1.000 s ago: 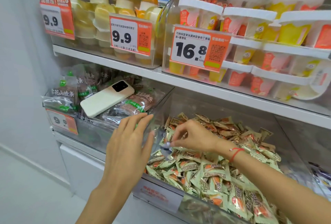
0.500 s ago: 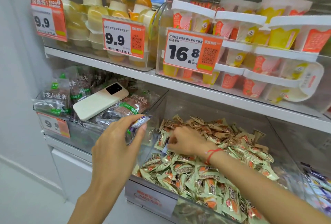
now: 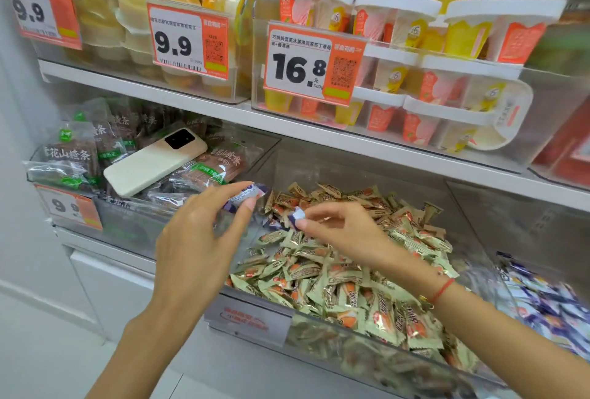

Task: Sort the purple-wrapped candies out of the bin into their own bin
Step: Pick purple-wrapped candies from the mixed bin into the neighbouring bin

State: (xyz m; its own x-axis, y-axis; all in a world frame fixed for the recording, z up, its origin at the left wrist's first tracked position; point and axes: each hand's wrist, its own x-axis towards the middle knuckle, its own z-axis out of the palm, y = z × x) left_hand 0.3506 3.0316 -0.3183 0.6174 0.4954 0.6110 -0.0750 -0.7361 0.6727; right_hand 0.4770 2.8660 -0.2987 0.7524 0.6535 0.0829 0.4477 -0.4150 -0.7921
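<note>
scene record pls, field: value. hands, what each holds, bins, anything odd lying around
left hand: pinches a purple-wrapped candy at its fingertips, raised over the seam between two bins
right hand: pinches a second purple candy just above the pile
source bin: clear, heaped with gold-green wrapped candies
purple bin: far right, blue-purple wrappers, partly cut off
left bin: dark snack packs, with a cream phone lying on top
upper shelf: pudding cups, price tags 9.9 and 16.8
</note>
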